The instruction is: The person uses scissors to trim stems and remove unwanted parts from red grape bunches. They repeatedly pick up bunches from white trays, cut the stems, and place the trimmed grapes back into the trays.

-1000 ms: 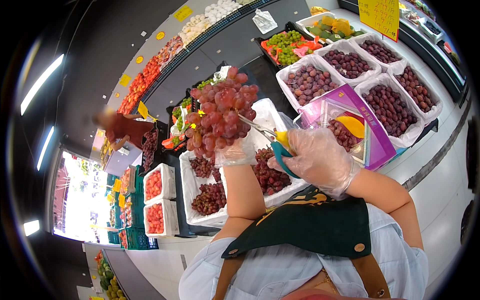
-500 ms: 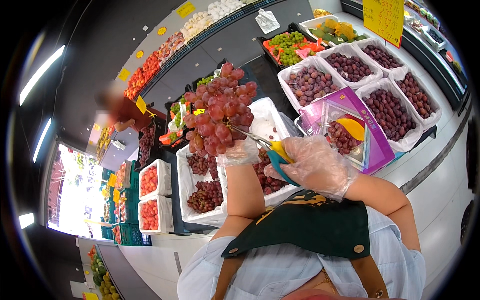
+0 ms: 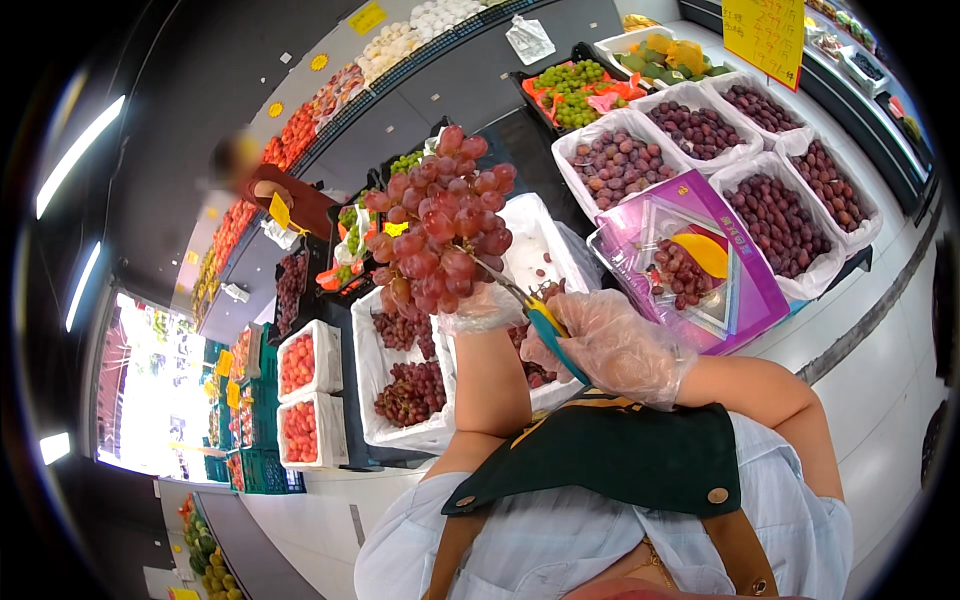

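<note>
A large bunch of red grapes [image 3: 440,225] is held up in front of me by my left hand [image 3: 480,310]. That hand wears a clear plastic glove, and its fingers are mostly hidden behind the fruit. My right hand [image 3: 615,345], gloved too, is closed round the yellow and teal handles of a pair of scissors [image 3: 546,322]. The metal blades reach left into the bunch's lower right side, among the grapes. Whether they touch a stem is too small to tell.
Below the bunch is a white-lined crate [image 3: 400,432] with more grapes; a nearly bare one [image 3: 535,222] stands beyond. A purple gift box [image 3: 752,305] holding grapes lies to the right, near crates of plums [image 3: 780,225]. Another person [image 3: 290,195] stands at far left.
The scissors have tilted more steeply, and my right hand has shifted slightly left and down. The bunch stays nearly in place. The other person has moved a little right and up.
</note>
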`<act>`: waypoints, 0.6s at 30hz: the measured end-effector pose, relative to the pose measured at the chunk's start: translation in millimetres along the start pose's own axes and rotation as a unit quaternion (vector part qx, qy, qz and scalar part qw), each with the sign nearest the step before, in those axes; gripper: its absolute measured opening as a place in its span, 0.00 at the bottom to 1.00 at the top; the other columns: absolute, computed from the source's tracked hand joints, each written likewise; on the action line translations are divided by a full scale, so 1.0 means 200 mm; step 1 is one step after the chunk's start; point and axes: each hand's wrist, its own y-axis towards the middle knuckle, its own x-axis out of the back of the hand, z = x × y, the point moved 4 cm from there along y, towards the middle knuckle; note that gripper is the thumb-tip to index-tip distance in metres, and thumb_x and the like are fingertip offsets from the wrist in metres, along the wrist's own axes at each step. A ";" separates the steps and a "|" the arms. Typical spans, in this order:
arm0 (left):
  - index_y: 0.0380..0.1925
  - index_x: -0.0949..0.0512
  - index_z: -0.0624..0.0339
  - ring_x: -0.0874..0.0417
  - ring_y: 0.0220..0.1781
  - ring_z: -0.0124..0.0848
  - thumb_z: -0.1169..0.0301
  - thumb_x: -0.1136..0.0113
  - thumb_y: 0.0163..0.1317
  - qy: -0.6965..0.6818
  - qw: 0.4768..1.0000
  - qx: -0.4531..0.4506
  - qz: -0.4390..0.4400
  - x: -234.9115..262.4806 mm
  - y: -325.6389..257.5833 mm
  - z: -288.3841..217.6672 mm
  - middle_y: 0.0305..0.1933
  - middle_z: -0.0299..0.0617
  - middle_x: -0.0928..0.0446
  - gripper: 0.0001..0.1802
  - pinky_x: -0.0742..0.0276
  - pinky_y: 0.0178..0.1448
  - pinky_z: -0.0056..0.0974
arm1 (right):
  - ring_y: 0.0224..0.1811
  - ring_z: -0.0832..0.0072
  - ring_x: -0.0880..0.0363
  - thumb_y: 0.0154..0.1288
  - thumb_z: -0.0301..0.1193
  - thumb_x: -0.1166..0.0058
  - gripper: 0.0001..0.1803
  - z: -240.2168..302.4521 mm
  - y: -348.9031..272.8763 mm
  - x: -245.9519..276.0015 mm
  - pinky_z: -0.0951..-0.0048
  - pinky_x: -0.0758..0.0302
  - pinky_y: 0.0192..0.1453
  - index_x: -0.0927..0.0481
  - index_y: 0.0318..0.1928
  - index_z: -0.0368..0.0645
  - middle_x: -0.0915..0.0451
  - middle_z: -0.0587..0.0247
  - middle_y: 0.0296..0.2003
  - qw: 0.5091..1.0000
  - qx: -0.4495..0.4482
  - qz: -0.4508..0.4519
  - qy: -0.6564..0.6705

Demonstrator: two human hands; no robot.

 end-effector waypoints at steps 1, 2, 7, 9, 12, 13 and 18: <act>0.67 0.38 0.68 0.20 0.50 0.50 0.39 0.53 0.66 0.000 1.000 0.001 0.002 -0.01 0.01 0.00 0.60 0.55 0.27 0.44 0.19 0.44 0.48 | 0.26 0.81 0.27 0.69 0.39 0.41 0.14 -0.05 0.00 -0.03 0.76 0.28 0.31 0.22 0.35 0.39 0.23 0.67 0.27 0.997 -0.015 0.014 0.080; 0.67 0.38 0.68 0.20 0.50 0.50 0.39 0.52 0.66 -0.001 1.000 0.003 0.006 -0.01 0.01 0.01 0.60 0.55 0.27 0.44 0.19 0.44 0.48 | 0.27 0.84 0.29 0.70 0.38 0.42 0.13 -0.08 0.00 -0.05 0.79 0.29 0.31 0.21 0.36 0.40 0.24 0.70 0.27 0.986 -0.029 0.028 0.159; 0.67 0.37 0.68 0.20 0.49 0.49 0.40 0.52 0.66 -0.009 0.999 0.024 0.022 -0.03 0.03 0.05 0.60 0.54 0.27 0.43 0.19 0.43 0.48 | 0.27 0.84 0.31 0.72 0.36 0.45 0.11 -0.14 -0.03 -0.05 0.82 0.31 0.30 0.22 0.38 0.41 0.28 0.71 0.27 0.979 -0.018 0.009 0.202; 0.67 0.37 0.68 0.20 0.49 0.49 0.41 0.52 0.66 -0.015 0.998 0.041 0.034 -0.05 0.04 0.09 0.60 0.54 0.27 0.43 0.19 0.43 0.48 | 0.26 0.83 0.31 0.72 0.35 0.45 0.10 -0.17 -0.06 -0.02 0.81 0.32 0.28 0.22 0.37 0.41 0.29 0.71 0.26 0.971 -0.049 -0.004 0.234; 0.66 0.37 0.68 0.20 0.48 0.49 0.41 0.51 0.66 -0.023 0.996 0.072 0.050 -0.09 0.05 0.19 0.60 0.54 0.27 0.43 0.19 0.42 0.48 | 0.21 0.83 0.33 0.70 0.37 0.43 0.11 -0.22 -0.10 0.01 0.80 0.36 0.23 0.23 0.35 0.44 0.31 0.72 0.21 0.945 -0.102 -0.041 0.307; 0.66 0.37 0.67 0.20 0.48 0.49 0.41 0.51 0.66 -0.025 0.995 0.085 0.056 -0.10 0.05 0.23 0.59 0.54 0.27 0.42 0.19 0.42 0.48 | 0.20 0.83 0.34 0.70 0.38 0.43 0.12 -0.24 -0.12 0.03 0.80 0.37 0.22 0.23 0.34 0.44 0.32 0.72 0.20 0.947 -0.109 -0.057 0.296; 0.66 0.37 0.67 0.20 0.48 0.49 0.42 0.51 0.66 -0.029 0.987 0.138 0.076 -0.19 0.05 0.40 0.59 0.54 0.27 0.42 0.19 0.40 0.47 | 0.18 0.83 0.35 0.70 0.42 0.42 0.15 -0.31 -0.24 0.13 0.79 0.40 0.20 0.25 0.33 0.44 0.33 0.73 0.18 0.948 -0.156 -0.121 0.249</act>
